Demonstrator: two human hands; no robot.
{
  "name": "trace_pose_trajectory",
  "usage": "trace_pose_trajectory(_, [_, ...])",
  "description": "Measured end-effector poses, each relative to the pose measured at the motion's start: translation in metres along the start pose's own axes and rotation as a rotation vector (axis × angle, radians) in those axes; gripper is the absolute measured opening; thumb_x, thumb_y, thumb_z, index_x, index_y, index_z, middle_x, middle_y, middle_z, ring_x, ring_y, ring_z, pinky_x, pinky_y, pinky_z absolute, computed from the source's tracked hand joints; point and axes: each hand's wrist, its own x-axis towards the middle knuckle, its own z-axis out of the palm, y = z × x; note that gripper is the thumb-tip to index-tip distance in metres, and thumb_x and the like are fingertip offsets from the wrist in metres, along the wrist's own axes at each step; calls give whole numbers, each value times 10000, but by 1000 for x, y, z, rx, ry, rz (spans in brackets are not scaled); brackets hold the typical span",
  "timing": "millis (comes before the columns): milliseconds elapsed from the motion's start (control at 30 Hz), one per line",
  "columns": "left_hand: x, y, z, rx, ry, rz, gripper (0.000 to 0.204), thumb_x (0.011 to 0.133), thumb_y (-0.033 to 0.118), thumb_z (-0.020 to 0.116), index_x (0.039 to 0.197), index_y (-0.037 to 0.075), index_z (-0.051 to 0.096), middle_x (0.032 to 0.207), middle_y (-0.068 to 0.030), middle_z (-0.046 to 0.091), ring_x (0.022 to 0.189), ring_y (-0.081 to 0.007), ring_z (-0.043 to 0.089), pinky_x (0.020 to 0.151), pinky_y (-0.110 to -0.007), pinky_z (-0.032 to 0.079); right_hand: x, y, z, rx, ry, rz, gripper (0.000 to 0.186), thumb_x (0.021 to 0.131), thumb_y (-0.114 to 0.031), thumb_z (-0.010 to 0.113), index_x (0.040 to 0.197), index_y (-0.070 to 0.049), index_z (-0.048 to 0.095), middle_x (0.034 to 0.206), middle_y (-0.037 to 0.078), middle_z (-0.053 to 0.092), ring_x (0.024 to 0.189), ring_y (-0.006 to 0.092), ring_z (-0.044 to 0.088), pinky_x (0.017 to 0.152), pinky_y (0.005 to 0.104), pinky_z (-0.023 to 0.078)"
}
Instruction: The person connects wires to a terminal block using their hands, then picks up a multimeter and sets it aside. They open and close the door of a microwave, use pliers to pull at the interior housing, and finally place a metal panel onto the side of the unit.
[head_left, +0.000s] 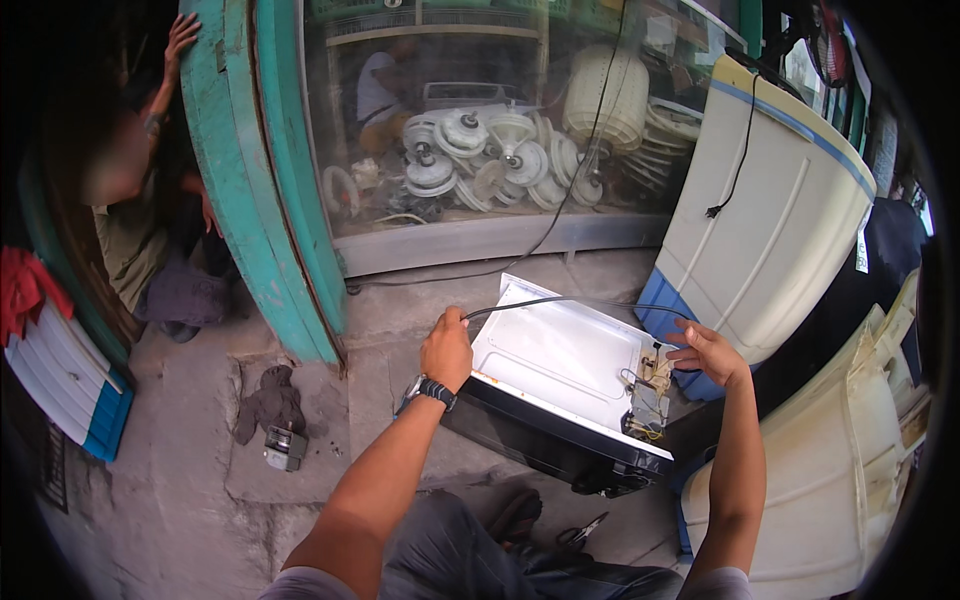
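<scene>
A white microwave-like appliance casing (560, 360) with a black front lies tilted on the concrete in front of me. My left hand (446, 348) is closed on a black cable (520, 304) at the casing's left rear corner. My right hand (708, 354) reaches with fingers apart toward a small wiring and circuit part (652, 388) at the casing's right end, touching or almost touching it. I wear a dark wristwatch (432, 391) on my left wrist.
A cream and blue washing-machine body (770, 230) leans at the right, another cream shell (840, 470) lies below it. A glass display (480, 130) holds white pulsator discs. A person (140, 200) crouches by the teal door frame (260, 180). Grey rag (270, 400), small part (285, 447) and pliers (580, 532) lie on the floor.
</scene>
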Motion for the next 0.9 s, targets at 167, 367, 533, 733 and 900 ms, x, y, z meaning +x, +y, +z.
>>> trace_pose_trajectory(167, [0, 11, -4, -31, -47, 84, 147, 1026, 158, 541, 1127, 65, 591, 1075, -183, 688, 998, -425, 664, 841, -520, 516, 26, 29, -18, -409, 473, -221, 700, 925, -476, 735, 1361, 21, 505, 1180, 201, 695, 1037, 318, 702, 885, 451, 562])
trace_pose_trajectory(367, [-1, 4, -6, 3, -40, 168, 178, 1011, 182, 574, 1146, 70, 605, 1081, -153, 636, 1028, -384, 635, 855, -509, 494, 39, 5, 40, -1039, 1008, -315, 362, 941, -370, 712, 1086, -71, 571, 910, 204, 725, 858, 401, 712, 711, 499, 541])
trace_pose_trajectory(533, [-1, 8, -4, 89, -121, 191, 175, 989, 198, 614, 1114, 75, 621, 1092, -129, 625, 1068, -370, 619, 861, -500, 492, 64, 35, -25, -1173, 1094, -270, 257, 988, -338, 646, 1093, -115, 571, 854, 210, 694, 869, 433, 686, 695, 542, 515])
trace_pose_trajectory(733, [-1, 7, -4, 42, -91, 135, 198, 1009, 236, 598, 1097, 62, 635, 1072, -137, 623, 994, -384, 643, 827, -510, 510, 120, 97, -88, -1004, 1243, 103, 348, 1035, -390, 543, 1206, -109, 656, 1009, 239, 718, 1037, 432, 674, 881, 553, 522])
trace_pose_trajectory(900, [-1, 7, -8, 49, -64, 68, 284, 1051, 272, 540, 1216, 78, 666, 1069, -139, 620, 945, -391, 661, 793, -512, 527, 171, 96, -48, -932, 683, 81, 450, 1012, -401, 572, 1195, -12, 706, 1202, 285, 686, 1175, 436, 630, 1015, 479, 491])
